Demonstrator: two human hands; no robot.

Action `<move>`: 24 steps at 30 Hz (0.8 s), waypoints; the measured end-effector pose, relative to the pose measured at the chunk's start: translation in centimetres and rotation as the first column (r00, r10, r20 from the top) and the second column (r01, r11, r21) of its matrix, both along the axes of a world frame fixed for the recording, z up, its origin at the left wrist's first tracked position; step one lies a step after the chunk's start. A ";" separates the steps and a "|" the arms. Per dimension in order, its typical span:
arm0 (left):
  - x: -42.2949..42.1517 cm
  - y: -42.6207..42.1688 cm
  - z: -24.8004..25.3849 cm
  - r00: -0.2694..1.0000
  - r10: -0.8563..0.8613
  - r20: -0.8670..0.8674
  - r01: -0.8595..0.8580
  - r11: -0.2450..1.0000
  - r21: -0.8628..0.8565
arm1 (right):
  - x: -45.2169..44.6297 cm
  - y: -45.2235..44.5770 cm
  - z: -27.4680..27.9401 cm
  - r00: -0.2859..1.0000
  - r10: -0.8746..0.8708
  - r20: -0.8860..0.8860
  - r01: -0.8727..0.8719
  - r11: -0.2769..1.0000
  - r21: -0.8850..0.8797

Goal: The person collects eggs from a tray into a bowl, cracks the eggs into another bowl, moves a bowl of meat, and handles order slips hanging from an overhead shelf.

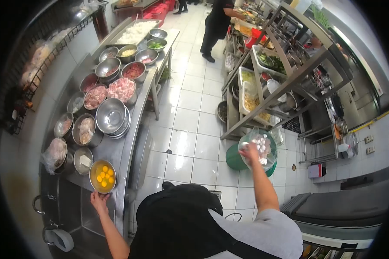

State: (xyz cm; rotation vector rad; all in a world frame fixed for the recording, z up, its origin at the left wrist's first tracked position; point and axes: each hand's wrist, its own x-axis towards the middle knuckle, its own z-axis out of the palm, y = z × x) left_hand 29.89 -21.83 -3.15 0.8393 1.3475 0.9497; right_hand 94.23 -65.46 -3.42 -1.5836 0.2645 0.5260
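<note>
A steel bowl [93,183] with several raw egg yolks [104,176] sits at the near end of the steel counter, beside the sink. My left hand [99,202] is at its near rim, thumb and fingers closed on the edge. Out to the right, my right hand [250,152] hangs over a green bin [234,158] lined with a clear plastic bag [270,160]. White eggshells [261,142] lie in that bag. Against my right fingertips shows a small white piece, apparently an eggshell; the fingers partly hide it.
Steel bowls of raw meat [121,90], a stacked set of bowls [111,115] and a tray of white food [138,32] line the left counter [112,149]. A sink [69,207] lies nearest me. Shelving [285,108] stands right. Another person [216,26] stands farther along the tiled aisle.
</note>
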 end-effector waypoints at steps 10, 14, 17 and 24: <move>0.3 0.3 -3.9 0.955 0.083 -0.285 -0.031 0.982 0.184 | 2.7 -2.8 -7.7 0.649 0.713 -0.266 -0.645 0.330 -0.690; -0.4 -2.4 -3.3 0.965 0.215 -0.153 -0.186 0.965 0.182 | -5.2 7.5 -7.1 0.399 0.852 -0.340 -0.853 0.209 -0.478; -1.2 -4.8 1.7 0.935 0.293 -0.201 -0.264 0.951 0.159 | -9.5 13.4 -6.2 0.214 0.913 -0.346 -0.949 0.110 -0.295; -11.7 -10.9 2.9 0.775 0.554 -0.305 -0.490 0.831 0.265 | -14.0 21.4 -5.2 -0.135 0.991 -0.009 -0.974 -0.134 -0.185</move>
